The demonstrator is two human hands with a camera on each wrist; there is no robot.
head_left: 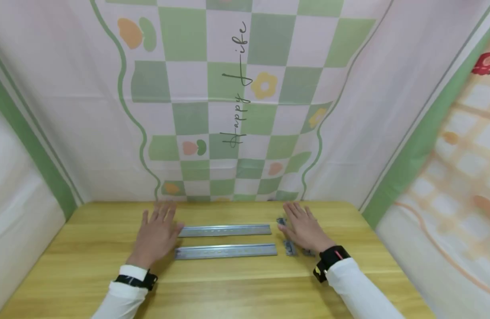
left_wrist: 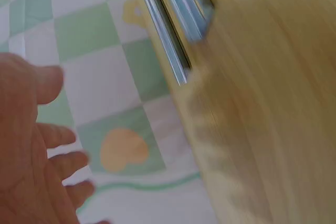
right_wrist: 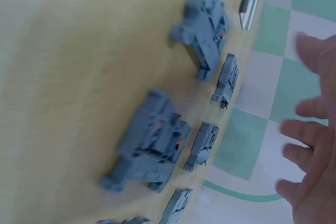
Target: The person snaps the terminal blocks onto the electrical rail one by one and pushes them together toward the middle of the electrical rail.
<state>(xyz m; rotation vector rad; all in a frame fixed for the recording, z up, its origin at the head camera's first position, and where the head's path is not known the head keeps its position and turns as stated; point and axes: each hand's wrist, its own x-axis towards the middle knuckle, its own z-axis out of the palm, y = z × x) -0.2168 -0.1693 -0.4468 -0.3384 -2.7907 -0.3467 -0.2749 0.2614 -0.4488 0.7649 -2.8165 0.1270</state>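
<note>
Two slotted metal DIN rails lie side by side on the wooden table: the far rail [head_left: 225, 230] and the near rail [head_left: 225, 251]. My left hand [head_left: 154, 237] hovers at their left ends with straight, spread fingers and holds nothing. Beyond their right ends, my right hand [head_left: 304, 230] is held over the grey terminal blocks [head_left: 290, 248], its fingers extended and nothing in them; it hides some of the blocks in the head view. From the right wrist, several such blocks show, including a large near one [right_wrist: 152, 145] and another [right_wrist: 205, 24] closer to the rails.
The wooden table [head_left: 229, 292] runs up to a checked green-and-white curtain [head_left: 225, 119] at its back edge. More cloth hangs along the left and right sides. Each wrist wears a black strap, such as the right strap [head_left: 334, 257].
</note>
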